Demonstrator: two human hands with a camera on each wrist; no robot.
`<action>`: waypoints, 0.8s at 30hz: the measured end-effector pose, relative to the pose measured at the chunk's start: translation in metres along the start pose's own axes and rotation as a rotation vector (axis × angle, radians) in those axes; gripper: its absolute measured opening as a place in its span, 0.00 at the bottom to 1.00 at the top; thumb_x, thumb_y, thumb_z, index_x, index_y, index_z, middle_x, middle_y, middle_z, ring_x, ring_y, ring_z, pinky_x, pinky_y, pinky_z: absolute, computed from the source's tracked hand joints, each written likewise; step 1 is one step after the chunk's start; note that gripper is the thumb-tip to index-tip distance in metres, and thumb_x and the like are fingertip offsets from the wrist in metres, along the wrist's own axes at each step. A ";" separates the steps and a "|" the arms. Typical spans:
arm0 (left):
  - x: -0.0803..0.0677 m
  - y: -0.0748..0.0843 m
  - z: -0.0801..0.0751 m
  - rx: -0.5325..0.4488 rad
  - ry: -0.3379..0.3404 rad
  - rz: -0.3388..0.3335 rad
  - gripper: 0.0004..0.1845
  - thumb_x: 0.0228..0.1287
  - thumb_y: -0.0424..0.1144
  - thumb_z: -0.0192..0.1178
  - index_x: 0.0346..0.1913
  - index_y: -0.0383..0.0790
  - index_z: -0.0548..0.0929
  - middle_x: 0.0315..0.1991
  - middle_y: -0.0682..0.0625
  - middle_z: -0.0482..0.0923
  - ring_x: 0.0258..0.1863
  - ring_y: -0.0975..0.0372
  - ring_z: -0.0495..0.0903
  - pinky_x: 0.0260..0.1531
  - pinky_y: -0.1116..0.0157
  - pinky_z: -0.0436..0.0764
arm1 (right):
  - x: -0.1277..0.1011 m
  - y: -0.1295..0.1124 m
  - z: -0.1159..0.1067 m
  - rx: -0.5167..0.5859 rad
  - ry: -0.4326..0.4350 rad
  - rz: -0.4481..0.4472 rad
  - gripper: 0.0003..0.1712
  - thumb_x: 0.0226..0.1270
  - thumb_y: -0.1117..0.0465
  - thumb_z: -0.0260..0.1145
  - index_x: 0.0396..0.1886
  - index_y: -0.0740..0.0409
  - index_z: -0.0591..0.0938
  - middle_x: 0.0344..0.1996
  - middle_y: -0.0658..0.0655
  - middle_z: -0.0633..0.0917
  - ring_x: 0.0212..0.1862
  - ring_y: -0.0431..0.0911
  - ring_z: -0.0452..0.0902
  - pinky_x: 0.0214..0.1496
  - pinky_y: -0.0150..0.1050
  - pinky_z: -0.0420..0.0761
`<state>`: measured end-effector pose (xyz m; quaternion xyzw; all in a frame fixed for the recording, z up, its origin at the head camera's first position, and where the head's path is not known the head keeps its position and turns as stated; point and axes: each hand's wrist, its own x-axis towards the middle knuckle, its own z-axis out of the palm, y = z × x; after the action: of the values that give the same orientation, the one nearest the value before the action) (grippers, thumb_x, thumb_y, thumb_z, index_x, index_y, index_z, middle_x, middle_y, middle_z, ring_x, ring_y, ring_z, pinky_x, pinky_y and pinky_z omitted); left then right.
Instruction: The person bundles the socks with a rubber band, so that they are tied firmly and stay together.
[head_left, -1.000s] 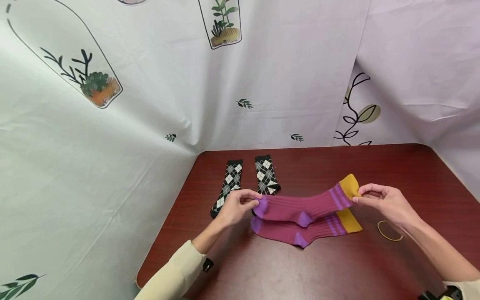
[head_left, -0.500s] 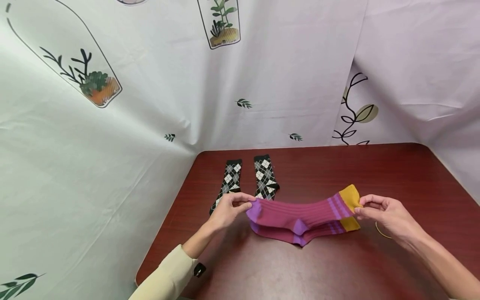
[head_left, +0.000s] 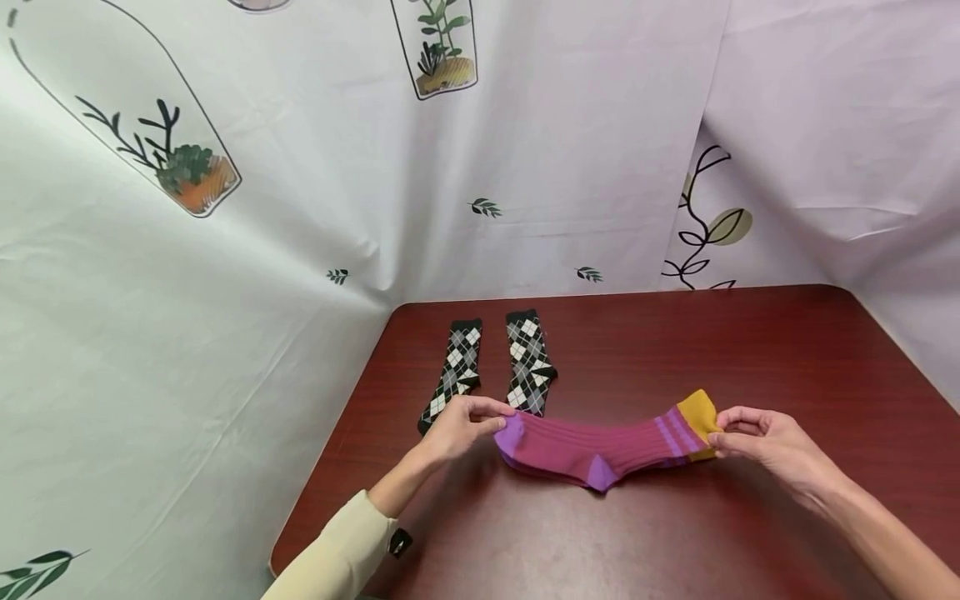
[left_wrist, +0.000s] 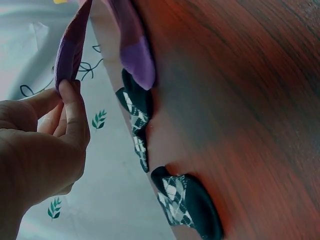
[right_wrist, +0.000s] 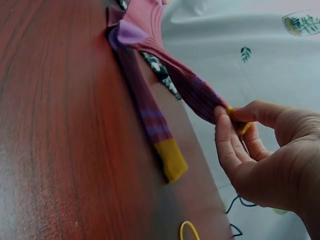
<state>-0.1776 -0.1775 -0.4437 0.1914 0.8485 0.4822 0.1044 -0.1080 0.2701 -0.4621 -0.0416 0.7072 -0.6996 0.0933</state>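
Head view: the magenta sock [head_left: 600, 446] is stretched between the two hands, its long axis running left to right across the worktop [head_left: 675, 350]. The left hand [head_left: 457, 427] pinches the purple toe end; the right hand [head_left: 765, 446] pinches the yellow cuff end. Each hand sits at its own end, so neither is nearer the middle. A second magenta sock lies directly beneath, almost wholly covered, only a sliver showing along the near edge. Two argyle socks [head_left: 528, 362] lie just behind the left hand, pointing away from the person.

Left wrist view: the fingers [left_wrist: 75, 112] are closed thumb against forefinger on the purple toe of the upper sock, which hangs clear of the wood. The lower sock [left_wrist: 135, 55] lies flat on the worktop, apart from the held one at this end.

Right wrist view: thumb and forefinger grip the cuff, and the held sock slopes away above the lower sock's yellow cuff [right_wrist: 170, 160], which rests on the wood. A rubber band [right_wrist: 189, 231] lies near that cuff, on the right hand's side.
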 end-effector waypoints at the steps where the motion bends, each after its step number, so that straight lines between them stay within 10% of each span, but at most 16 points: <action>1: 0.001 -0.001 0.001 0.012 -0.001 -0.003 0.11 0.65 0.35 0.66 0.49 0.45 0.88 0.46 0.50 0.86 0.38 0.59 0.85 0.42 0.50 0.83 | 0.001 0.002 0.000 -0.015 0.005 0.000 0.05 0.65 0.71 0.66 0.38 0.65 0.79 0.31 0.52 0.87 0.33 0.45 0.85 0.39 0.37 0.84; 11: 0.009 -0.014 0.011 0.149 -0.004 0.007 0.11 0.63 0.31 0.66 0.46 0.48 0.89 0.39 0.55 0.87 0.36 0.67 0.84 0.38 0.69 0.82 | 0.007 0.013 -0.003 -0.195 0.029 0.054 0.15 0.65 0.67 0.69 0.43 0.75 0.78 0.32 0.57 0.88 0.35 0.44 0.85 0.39 0.39 0.84; 24: 0.009 -0.017 0.016 0.298 0.032 -0.031 0.10 0.62 0.34 0.67 0.41 0.53 0.89 0.38 0.60 0.87 0.36 0.70 0.83 0.40 0.68 0.80 | 0.005 0.015 0.001 -0.469 0.056 -0.022 0.10 0.66 0.65 0.69 0.40 0.69 0.80 0.31 0.60 0.85 0.31 0.42 0.82 0.32 0.39 0.83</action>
<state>-0.1839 -0.1690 -0.4664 0.1838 0.9152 0.3521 0.0686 -0.1112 0.2682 -0.4773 -0.0504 0.8522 -0.5179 0.0537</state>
